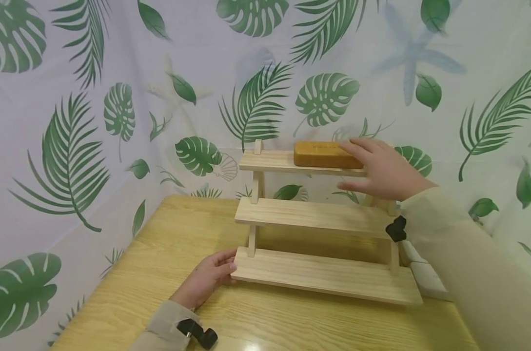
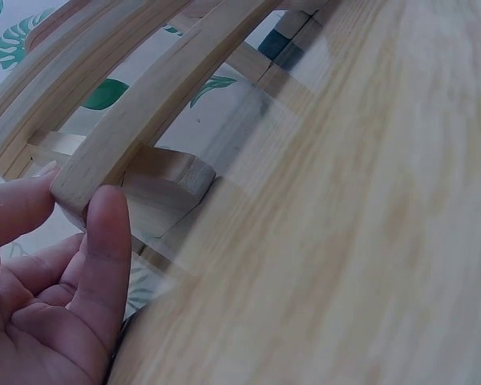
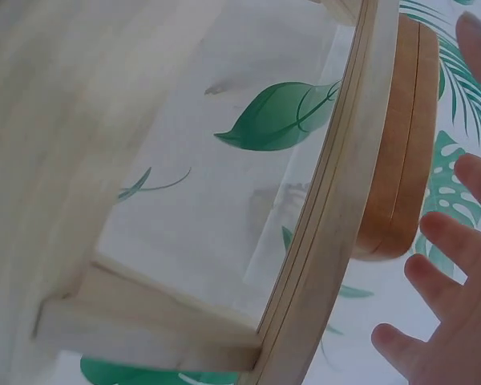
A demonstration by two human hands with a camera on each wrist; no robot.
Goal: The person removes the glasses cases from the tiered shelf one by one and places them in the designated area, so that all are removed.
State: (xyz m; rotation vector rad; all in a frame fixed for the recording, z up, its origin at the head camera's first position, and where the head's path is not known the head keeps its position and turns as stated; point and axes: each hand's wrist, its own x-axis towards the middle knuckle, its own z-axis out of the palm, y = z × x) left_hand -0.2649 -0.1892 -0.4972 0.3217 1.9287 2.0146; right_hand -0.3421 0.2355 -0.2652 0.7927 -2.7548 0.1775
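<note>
A three-tier wooden display shelf (image 1: 309, 214) stands on the table. On its top tier lies an oblong orange-brown case (image 1: 320, 154) with rounded edges; a seam runs along the case (image 3: 402, 136) in the right wrist view. My right hand (image 1: 379, 163) is at the case's right end, fingers extended and spread. Whether the fingertips touch the case is unclear in the head view. My left hand (image 1: 210, 275) pinches the left end of the bottom tier. In the left wrist view, the fingers of this hand (image 2: 56, 297) lie on both sides of the board's end (image 2: 92, 172).
The wood-grain table (image 1: 195, 219) extends left of and in front of the shelf. Behind it hangs a white cloth (image 1: 195, 117) with a green leaf print. A pale object (image 1: 427, 275), partly hidden, lies by the shelf's right side.
</note>
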